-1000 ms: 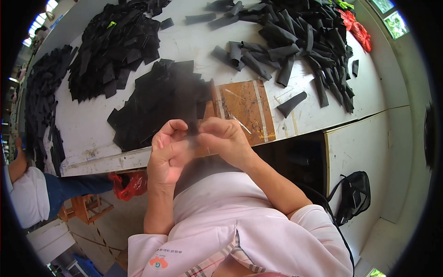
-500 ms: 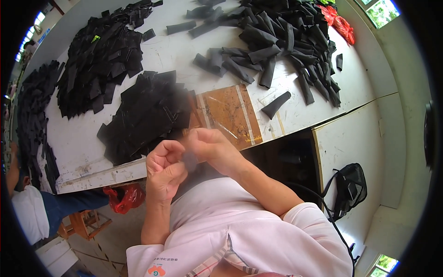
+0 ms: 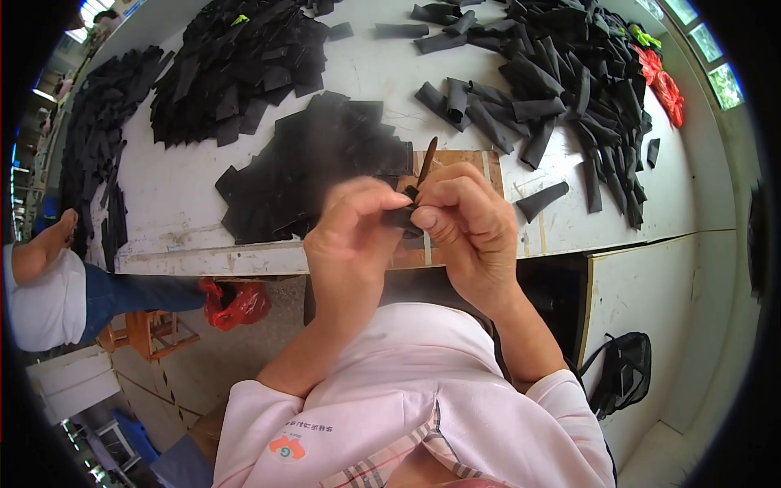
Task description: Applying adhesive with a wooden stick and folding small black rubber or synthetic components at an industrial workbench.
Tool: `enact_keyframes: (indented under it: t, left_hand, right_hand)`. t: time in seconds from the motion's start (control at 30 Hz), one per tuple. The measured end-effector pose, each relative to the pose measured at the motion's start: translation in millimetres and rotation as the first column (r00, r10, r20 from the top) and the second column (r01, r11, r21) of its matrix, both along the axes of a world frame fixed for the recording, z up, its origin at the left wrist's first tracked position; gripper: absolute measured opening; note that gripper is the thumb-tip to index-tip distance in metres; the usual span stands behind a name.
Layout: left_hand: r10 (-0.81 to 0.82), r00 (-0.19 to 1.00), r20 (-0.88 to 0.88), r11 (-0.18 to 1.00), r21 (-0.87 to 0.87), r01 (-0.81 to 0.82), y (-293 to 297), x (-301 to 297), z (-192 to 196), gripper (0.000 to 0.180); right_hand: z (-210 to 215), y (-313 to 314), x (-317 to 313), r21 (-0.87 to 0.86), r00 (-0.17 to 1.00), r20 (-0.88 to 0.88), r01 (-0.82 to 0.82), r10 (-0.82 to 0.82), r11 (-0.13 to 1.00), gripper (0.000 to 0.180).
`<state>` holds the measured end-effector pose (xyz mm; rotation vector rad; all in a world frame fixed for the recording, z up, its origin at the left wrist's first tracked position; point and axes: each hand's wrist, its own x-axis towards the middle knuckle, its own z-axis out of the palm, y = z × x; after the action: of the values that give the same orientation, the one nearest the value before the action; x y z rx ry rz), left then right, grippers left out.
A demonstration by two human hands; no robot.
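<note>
Your left hand (image 3: pixel 351 226) and right hand (image 3: pixel 473 224) pinched the black cloth (image 3: pixel 401 219) between them; nearer your right, the brown stick (image 3: pixel 428 159) pointed away, leaning slightly rightward.

A crumpled red plastic bag (image 3: pixel 665 91) is seen at the far right of the white table (image 3: pixel 368 67), just beside a yellow-green item (image 3: pixel 645 37), with a window (image 3: pixel 723 84) set in the wall (image 3: pixel 722 175) beyond. Below the table's front edge on the left, a second red bag (image 3: pixel 236 306) can be seen near a wooden stool (image 3: pixel 150 332) and a co-worker (image 3: pixel 50 297) dressed in white and blue. At the right, a black mesh bag (image 3: pixel 625 374) is seen against a pale panel (image 3: pixel 643 289).
</note>
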<state>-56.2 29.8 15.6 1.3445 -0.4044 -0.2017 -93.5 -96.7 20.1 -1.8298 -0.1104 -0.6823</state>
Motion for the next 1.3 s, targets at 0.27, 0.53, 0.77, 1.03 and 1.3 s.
enact_keyframes:
  t: [0.27, 0.53, 0.77, 1.03, 1.3]
  left_hand:
    - [-0.684, 0.681, -0.261, 0.618, -0.704, 0.351, -2, 43, 34, 0.022]
    - [-0.834, 0.315, -0.454, 0.480, -0.877, 0.005, -15, 56, -8, 0.034]
    - [-0.870, 0.217, -0.443, 0.371, -0.878, -0.304, -23, 62, -1, 0.034]
    - [-0.581, 0.552, -0.598, 0.773, -0.617, 0.147, -15, 47, -35, 0.036]
    - [-0.209, 0.880, 0.426, 0.970, 0.206, 0.130, -17, 58, -8, 0.027]
  right_hand:
    - [44, -26, 18, 0.402, 0.936, -0.239, -0.146, 0.258, 0.904, 0.023]
    - [-23, -43, 34, 0.834, 0.740, -0.281, -0.127, 0.612, 0.536, 0.027]
    - [-2, -43, 43, 0.733, 0.791, -0.289, -0.180, 0.539, 0.656, 0.029]
    - [-52, -49, 38, 0.832, 0.715, -0.236, -0.200, 0.658, 0.517, 0.029]
    - [-38, -57, 43, 0.512, 0.784, -0.402, -0.235, 0.473, 0.826, 0.030]
